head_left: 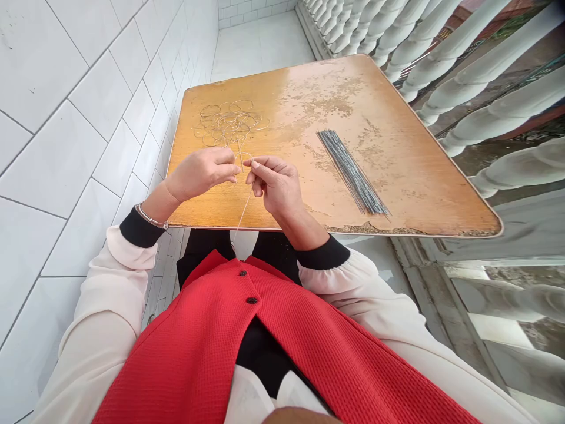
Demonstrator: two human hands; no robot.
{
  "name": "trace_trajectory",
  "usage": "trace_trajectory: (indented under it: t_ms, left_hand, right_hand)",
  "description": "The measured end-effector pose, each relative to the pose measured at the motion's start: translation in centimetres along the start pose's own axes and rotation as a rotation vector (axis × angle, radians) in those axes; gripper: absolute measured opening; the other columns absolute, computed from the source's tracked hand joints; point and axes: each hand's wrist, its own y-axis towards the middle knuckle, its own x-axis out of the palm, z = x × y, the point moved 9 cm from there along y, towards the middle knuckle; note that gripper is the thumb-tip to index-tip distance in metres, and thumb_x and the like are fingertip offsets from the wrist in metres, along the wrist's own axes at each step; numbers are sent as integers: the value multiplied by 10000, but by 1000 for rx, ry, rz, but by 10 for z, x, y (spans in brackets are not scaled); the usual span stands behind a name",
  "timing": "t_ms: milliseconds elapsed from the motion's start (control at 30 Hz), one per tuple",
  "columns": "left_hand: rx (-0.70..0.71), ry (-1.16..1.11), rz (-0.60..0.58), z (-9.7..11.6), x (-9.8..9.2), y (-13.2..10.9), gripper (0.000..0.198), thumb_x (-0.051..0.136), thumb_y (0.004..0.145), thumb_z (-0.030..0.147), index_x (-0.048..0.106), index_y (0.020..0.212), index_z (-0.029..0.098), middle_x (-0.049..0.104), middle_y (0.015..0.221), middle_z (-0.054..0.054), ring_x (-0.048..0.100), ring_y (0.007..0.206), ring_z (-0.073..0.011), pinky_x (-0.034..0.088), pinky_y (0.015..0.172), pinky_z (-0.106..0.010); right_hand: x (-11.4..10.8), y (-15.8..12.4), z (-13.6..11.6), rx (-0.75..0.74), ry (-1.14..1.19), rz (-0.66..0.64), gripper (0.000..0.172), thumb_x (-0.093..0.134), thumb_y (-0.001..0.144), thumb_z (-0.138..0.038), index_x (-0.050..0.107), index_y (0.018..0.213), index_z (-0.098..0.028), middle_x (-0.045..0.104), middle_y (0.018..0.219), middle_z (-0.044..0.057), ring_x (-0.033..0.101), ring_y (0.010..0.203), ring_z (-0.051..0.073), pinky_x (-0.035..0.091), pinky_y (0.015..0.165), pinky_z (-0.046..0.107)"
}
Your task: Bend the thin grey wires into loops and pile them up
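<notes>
My left hand point(207, 172) and my right hand point(276, 181) are close together above the near left part of the table. Between them runs a thin wire point(245, 207), bent in a curve at the top, with one end hanging toward my lap. My right thumb and forefinger pinch this wire. The fingers of my left hand are pressed together at the wire's other side; their exact hold is partly hidden. Just beyond my hands lies a loose heap of curled wire loops point(232, 123). To the right rests a bundle of straight grey wires point(351, 171).
The worn wooden table point(282, 106) has peeling patches on its surface and a rounded right corner. A white tiled wall point(79, 129) stands close on the left. Along the right runs a white balustrade point(481, 123). Pale floor point(265, 44) shows beyond the table.
</notes>
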Motion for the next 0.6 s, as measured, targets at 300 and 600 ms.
trace_trajectory:
  t_ms: [300, 600]
  left_hand:
    - [-115, 24, 39, 8, -4, 6, 456, 462, 1022, 525, 621, 752, 194, 596, 751, -24, 578, 716, -136, 441, 655, -298]
    - [-346, 7, 113, 9, 7, 7, 385, 485, 1013, 394, 573, 693, 199, 565, 710, -30, 557, 681, -139, 404, 626, -311]
  right_hand:
    - [-1, -5, 5, -107, 59, 79, 273, 771, 842, -470, 716, 839, -203, 632, 711, -36, 443, 409, 24, 365, 400, 191]
    - [4, -9, 8, -84, 81, 61, 264, 794, 787, -464, 714, 830, -216, 614, 723, -39, 475, 448, 39, 397, 433, 202]
